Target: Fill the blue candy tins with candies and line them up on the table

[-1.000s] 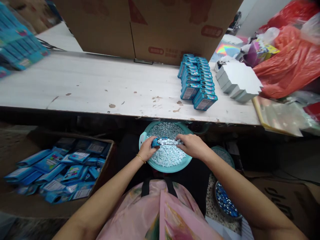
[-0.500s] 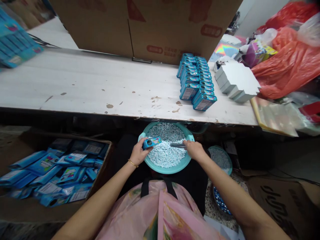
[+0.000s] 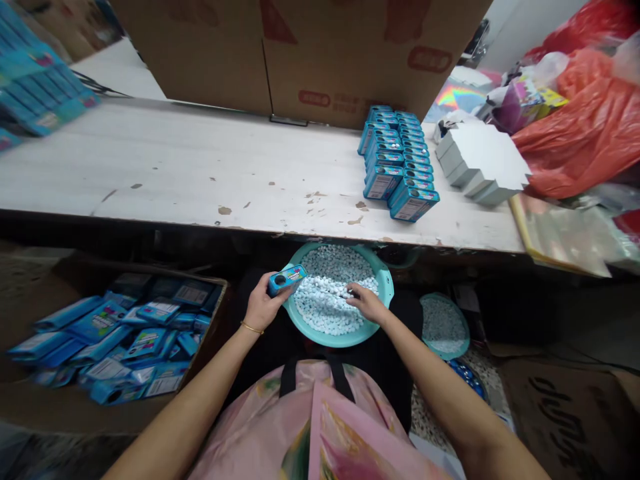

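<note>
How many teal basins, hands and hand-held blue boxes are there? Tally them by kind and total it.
teal basins: 2
hands, left hand and right hand: 2
blue box held in the left hand: 1
Total: 5

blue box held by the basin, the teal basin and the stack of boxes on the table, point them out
blue box [image 3: 287, 279]: head view, on its printed top face.
teal basin [image 3: 387, 288]: head view, on its right rim.
stack of boxes [image 3: 400, 161]: head view, on the middle of the stack.

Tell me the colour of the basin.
The basin is teal, best seen in the head view, beside the box in the left hand.
</note>
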Demonstrator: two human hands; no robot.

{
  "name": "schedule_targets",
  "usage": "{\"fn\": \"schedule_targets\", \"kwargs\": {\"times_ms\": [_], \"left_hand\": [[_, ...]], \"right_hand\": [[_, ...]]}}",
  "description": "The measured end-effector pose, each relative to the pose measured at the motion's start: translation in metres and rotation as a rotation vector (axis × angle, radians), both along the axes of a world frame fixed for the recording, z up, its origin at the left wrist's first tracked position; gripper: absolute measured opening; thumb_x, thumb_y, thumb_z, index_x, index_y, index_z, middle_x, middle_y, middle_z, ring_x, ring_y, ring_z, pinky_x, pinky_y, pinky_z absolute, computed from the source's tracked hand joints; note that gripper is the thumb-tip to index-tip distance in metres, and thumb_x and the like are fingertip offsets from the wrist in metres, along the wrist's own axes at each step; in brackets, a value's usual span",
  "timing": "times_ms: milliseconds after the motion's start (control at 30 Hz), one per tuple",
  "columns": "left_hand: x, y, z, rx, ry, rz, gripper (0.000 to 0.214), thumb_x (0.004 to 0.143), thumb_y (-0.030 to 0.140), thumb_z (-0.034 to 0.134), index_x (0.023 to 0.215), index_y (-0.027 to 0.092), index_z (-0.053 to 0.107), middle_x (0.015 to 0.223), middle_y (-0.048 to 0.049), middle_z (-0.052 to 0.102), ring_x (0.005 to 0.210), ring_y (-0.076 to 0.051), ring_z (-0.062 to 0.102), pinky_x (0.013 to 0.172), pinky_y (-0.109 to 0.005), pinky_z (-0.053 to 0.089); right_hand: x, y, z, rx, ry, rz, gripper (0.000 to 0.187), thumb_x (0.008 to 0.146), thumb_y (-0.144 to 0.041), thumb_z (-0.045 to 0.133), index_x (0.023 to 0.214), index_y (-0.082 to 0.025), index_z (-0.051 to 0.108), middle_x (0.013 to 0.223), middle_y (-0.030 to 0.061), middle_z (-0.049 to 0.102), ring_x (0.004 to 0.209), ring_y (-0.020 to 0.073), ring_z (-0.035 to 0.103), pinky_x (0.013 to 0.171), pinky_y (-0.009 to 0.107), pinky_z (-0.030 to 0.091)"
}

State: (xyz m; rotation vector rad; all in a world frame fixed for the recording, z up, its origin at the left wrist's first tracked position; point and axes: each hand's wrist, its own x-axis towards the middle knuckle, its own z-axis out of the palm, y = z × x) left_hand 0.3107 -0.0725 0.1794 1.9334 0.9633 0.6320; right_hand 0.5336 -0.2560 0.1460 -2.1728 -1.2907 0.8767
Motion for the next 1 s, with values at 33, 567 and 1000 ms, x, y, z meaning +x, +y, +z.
{"fn": "schedule_targets", "kwargs": {"times_ms": [33, 567, 1000], "left_hand": [[0.002, -0.001, -0.002, 0.005, -0.004, -0.01, 0.041, 0.066, 0.04, 0.063, 0.099, 0.018, 0.053, 0.086, -0.0009, 0.059, 0.077, -0.015, 0.055, 0.074, -0.027, 0.044], [0.037, -0.027, -0.031, 0.19, 0.058, -0.284, 0.04, 0.066, 0.023, 0.059, 0.105, 0.019, 0.052, 0.103, -0.0055, 0.058, 0.097, -0.022, 0.053, 0.087, -0.037, 0.041], [0.038, -0.021, -0.038, 0.123, -0.033, -0.265, 0.037, 0.067, 0.024, 0.06, 0.103, 0.018, 0.052, 0.1, -0.0049, 0.057, 0.095, -0.02, 0.053, 0.085, -0.034, 0.042]], "right_hand": [[0.005, -0.005, 0.012, 0.039, 0.03, -0.004, 0.031, 0.075, -0.026, 0.052, 0.106, -0.021, 0.052, 0.093, 0.0029, 0.06, 0.082, 0.0157, 0.055, 0.073, 0.028, 0.041], [-0.025, 0.019, 0.156, -0.235, -0.568, 0.316, 0.026, 0.083, -0.03, 0.039, 0.104, -0.027, 0.054, 0.093, 0.0048, 0.063, 0.085, 0.0214, 0.058, 0.068, 0.03, 0.039], [-0.012, -0.008, 0.157, -0.242, -0.631, 0.275, 0.026, 0.087, -0.034, 0.036, 0.11, -0.028, 0.047, 0.101, 0.0034, 0.059, 0.088, 0.017, 0.056, 0.067, 0.025, 0.037]]}}
